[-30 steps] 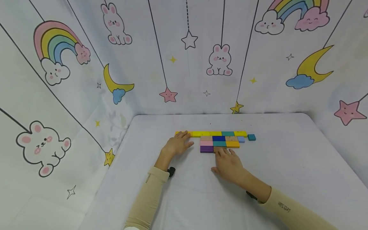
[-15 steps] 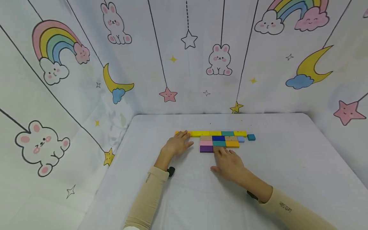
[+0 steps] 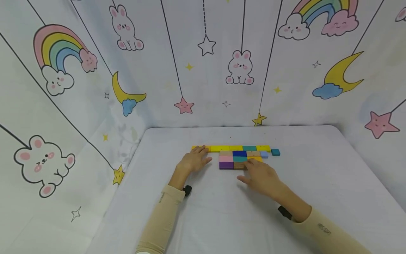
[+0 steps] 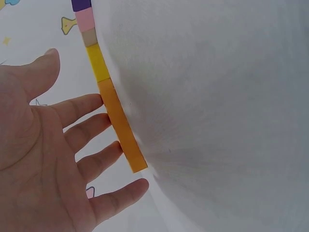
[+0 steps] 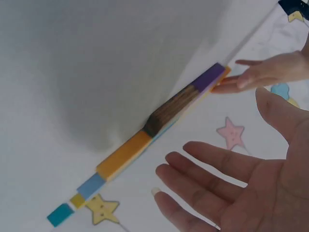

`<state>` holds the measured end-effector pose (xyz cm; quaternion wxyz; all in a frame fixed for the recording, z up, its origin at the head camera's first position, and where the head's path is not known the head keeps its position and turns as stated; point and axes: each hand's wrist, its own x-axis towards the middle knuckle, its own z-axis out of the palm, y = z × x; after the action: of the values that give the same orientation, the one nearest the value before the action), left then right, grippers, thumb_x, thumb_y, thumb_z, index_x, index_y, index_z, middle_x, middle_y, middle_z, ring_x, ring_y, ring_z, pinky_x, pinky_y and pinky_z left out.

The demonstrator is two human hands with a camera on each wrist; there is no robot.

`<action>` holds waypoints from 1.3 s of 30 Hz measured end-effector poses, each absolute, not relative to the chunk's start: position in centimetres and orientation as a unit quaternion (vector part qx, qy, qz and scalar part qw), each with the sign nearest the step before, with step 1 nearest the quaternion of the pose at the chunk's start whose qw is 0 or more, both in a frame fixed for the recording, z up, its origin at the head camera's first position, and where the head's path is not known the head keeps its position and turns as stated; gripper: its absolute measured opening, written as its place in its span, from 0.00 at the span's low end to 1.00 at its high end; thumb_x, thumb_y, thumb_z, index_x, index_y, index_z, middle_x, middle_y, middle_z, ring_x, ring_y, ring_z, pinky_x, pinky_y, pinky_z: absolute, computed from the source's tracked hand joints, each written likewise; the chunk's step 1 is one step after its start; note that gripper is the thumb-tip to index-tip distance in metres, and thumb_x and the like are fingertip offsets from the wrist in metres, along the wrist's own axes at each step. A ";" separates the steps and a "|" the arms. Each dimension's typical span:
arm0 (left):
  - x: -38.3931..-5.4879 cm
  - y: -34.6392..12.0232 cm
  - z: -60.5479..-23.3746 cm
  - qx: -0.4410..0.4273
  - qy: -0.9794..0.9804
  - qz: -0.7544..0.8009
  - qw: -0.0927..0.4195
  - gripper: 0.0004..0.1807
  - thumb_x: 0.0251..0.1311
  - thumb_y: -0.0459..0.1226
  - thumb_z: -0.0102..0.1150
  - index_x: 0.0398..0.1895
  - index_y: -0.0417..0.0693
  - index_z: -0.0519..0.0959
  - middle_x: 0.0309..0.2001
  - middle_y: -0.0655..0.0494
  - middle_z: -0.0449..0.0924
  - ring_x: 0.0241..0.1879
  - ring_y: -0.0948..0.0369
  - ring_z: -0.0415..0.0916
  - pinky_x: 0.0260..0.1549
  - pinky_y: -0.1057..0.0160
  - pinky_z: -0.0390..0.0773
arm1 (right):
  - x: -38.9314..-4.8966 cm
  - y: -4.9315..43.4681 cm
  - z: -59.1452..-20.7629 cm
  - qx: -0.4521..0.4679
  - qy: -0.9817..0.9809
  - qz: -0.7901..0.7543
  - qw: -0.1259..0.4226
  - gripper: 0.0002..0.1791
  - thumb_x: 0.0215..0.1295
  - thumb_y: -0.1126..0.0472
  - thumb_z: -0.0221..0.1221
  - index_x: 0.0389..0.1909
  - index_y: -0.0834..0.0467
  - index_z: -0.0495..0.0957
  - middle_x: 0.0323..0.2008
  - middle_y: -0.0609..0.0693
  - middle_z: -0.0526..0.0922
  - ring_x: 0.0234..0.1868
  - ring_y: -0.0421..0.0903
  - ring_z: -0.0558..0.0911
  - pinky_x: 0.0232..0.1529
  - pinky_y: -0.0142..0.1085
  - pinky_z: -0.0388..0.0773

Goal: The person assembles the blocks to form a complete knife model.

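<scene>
Flat coloured blocks lie in touching rows on the white table. My left hand (image 3: 192, 160) rests at the left end of the yellow back row, its fingertips on an orange block (image 4: 120, 125); the fingers are straight and slightly spread. My right hand (image 3: 263, 179) is over the front right of the rows, fingers loosely extended and nothing held. In the right wrist view its fingers are apart from the blocks. A purple block (image 3: 226, 165) and a brown wood-grain block (image 5: 171, 111) form the front row. Right fingers partly cover the yellow-orange block (image 5: 124, 155) behind.
A small teal block (image 3: 275, 152) lies on its own just right of the back row. A light blue block (image 3: 264, 154) ends the second row. Behind the table (image 3: 177, 218) hangs a printed cloth (image 3: 209, 81) with stars and rabbits.
My right hand has lifted off the brown block and shifted right and slightly toward me, uncovering most of that block. My left hand stays on the orange block. The head view has shifted slightly.
</scene>
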<state>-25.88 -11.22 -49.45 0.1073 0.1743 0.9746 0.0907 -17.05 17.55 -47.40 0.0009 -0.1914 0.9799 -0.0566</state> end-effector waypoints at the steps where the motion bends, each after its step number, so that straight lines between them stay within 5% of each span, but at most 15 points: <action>1: -25.9 -11.3 -49.5 0.175 0.975 0.090 0.107 0.36 0.81 0.60 0.40 0.83 0.53 0.60 0.83 0.52 0.52 0.82 0.50 0.48 0.75 0.42 0.62 | -17.2 17.9 -47.4 -0.189 0.980 -0.060 -0.001 0.39 0.69 0.36 0.65 0.63 0.66 0.79 0.62 0.64 0.80 0.60 0.63 0.82 0.56 0.57 0.83; 39: -25.8 -11.3 -49.7 0.177 0.975 0.086 0.101 0.36 0.80 0.60 0.40 0.83 0.53 0.60 0.83 0.52 0.53 0.82 0.49 0.49 0.75 0.43 0.63 | -21.4 26.3 -48.3 -0.092 0.989 -0.092 0.068 0.50 0.75 0.34 0.55 0.73 0.77 0.62 0.74 0.76 0.61 0.74 0.73 0.62 0.68 0.67 0.67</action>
<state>-25.81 -11.27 -49.70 0.1010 0.1773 0.9752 0.0857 -21.43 26.32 -48.28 0.0677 -0.0919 0.9892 -0.0920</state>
